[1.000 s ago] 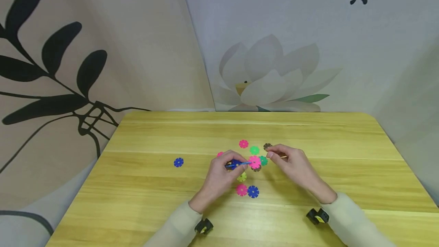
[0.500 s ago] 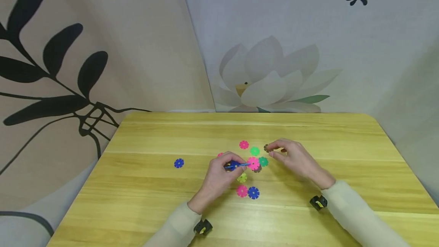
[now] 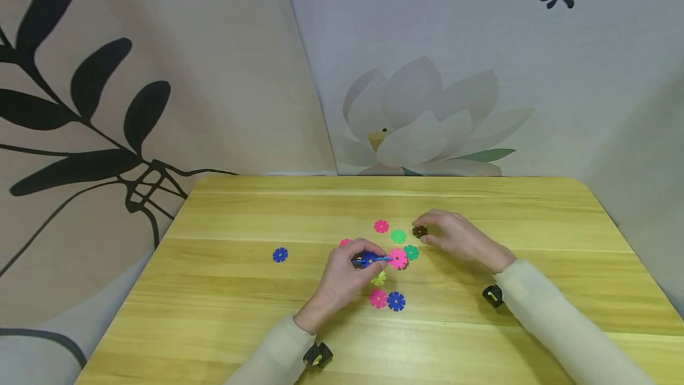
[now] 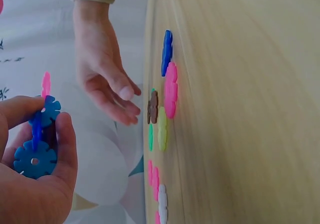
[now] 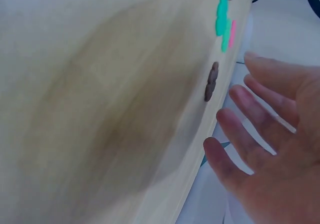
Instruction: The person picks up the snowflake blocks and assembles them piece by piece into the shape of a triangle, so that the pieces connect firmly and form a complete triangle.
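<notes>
My left hand (image 3: 342, 281) pinches a small joined piece of slotted plastic snowflake discs above the table. Its blue discs (image 4: 35, 159) sit between thumb and fingers, and a pink disc (image 3: 398, 258) sticks out past the fingertips to the right. Part of the piece is hidden by the hand. Over the table's far half, my right hand (image 3: 462, 236) hovers at a brown disc (image 3: 420, 232). In the right wrist view its fingers are spread and loosely bent, holding nothing, and the brown disc (image 5: 212, 82) lies on the tabletop beyond them.
Loose discs lie around the hands: pink (image 3: 381, 226), light green (image 3: 398, 236), teal (image 3: 411, 252), yellow (image 3: 379, 278), and a pink (image 3: 378, 299) beside a blue (image 3: 396, 301). One blue disc (image 3: 280, 255) sits apart at left. Printed cloth hangs behind the wooden table (image 3: 534, 212).
My right hand has shifted slightly away from me, its fingers now around the brown disc's place. The left hand stays nearly still with the joined discs.
</notes>
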### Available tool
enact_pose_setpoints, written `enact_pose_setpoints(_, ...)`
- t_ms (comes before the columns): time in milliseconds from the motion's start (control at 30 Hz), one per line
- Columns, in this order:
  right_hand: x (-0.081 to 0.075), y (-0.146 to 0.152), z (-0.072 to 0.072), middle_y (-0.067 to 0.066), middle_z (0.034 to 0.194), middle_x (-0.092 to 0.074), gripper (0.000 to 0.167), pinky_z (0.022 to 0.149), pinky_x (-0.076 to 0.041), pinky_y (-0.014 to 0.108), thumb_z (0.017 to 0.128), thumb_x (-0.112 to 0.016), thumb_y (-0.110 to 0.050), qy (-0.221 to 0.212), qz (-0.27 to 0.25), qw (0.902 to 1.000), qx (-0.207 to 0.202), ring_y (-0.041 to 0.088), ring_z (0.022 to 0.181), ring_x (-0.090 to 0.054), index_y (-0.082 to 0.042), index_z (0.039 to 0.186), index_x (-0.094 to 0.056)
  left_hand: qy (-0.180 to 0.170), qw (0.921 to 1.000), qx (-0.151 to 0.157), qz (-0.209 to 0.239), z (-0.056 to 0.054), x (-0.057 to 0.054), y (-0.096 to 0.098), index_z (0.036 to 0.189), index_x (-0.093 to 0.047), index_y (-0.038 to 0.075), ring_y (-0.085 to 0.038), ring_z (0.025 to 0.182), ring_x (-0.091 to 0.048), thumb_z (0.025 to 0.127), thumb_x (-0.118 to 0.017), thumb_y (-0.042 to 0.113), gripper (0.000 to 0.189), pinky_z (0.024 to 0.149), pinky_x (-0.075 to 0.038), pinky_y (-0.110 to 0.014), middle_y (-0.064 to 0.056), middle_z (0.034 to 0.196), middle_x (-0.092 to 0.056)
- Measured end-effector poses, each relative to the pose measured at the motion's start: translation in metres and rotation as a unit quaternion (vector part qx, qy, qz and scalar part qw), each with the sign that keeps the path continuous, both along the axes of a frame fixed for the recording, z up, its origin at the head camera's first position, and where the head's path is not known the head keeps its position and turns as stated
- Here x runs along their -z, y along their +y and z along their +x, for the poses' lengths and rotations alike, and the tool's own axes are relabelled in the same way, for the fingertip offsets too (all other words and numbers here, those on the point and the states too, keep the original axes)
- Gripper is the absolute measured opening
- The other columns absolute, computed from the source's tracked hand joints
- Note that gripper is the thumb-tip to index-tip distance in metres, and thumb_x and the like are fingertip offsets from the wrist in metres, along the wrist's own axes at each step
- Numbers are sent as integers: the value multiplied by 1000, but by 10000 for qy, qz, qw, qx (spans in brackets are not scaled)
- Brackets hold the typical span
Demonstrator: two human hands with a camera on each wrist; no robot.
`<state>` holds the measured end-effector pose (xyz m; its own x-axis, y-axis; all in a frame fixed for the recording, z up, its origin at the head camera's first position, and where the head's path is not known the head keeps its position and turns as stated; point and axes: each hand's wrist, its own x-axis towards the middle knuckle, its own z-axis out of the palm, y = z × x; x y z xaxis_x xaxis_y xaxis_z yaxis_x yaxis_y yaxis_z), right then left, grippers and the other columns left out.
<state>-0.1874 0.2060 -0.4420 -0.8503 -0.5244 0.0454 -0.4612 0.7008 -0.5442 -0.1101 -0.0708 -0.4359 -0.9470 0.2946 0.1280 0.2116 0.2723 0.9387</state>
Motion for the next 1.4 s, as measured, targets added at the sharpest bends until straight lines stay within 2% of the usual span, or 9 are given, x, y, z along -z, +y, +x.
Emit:
enact_pose_setpoints(233,6,-2,-13,15,131,-66,38,105,-49,55,96,-74,-10,-133,271,9995,-124,35,123,-61,-2,133,-67,186,9998,105,19,-1,-1,1,104,-78,17,-15,98,-66,92,-77,11,14,85,-56,-30,8,104,-73)
enact_pose_setpoints(667,10,-5,-24,11,121,-66,33,100,-52,52,93,-77,-6,-11,443,9985,-322,31,111,-63,-1,125,-72,259,9996,28,-76,-2,-3,2,98,-80,17,-12,96,-65,91,-78,11,10,85,-55,-32,11,99,-72)
enact_pose_setpoints(900,10,-9,-25,6,111,-65,22,91,-56,45,92,-77,-4,-124,355,9991,-203,22,100,-62,-3,114,-74,212,9997,-49,-56,-1,-4,0,97,-80,16,-12,93,-64,91,-78,12,8,80,-54,-27,11,98,-72)
enact_pose_setpoints(1100,7,-8,-22,2,95,-68,13,80,-55,37,93,-74,0,-402,111,9991,-98,15,86,-60,-6,103,-67,160,9998,-72,13,-1,-4,-1,98,-80,15,-13,91,-64,92,-79,13,7,77,-55,-26,10,98,-72)
enact_pose_setpoints(1233,7,-8,-20,3,92,-71,11,78,-57,35,95,-70,2,-511,-47,9987,-45,14,85,-64,-6,102,-65,178,9998,-101,52,0,-5,-2,98,-81,15,-14,91,-64,91,-79,14,7,77,-56,-27,9,97,-72)
enact_pose_setpoints(1400,6,-7,-15,-1,91,-71,12,76,-56,34,95,-70,3,-392,-149,9990,131,13,84,-64,-7,101,-66,209,9996,-128,113,1,-4,-4,98,-81,16,-14,92,-65,91,-80,16,7,79,-56,-28,9,97,-73)
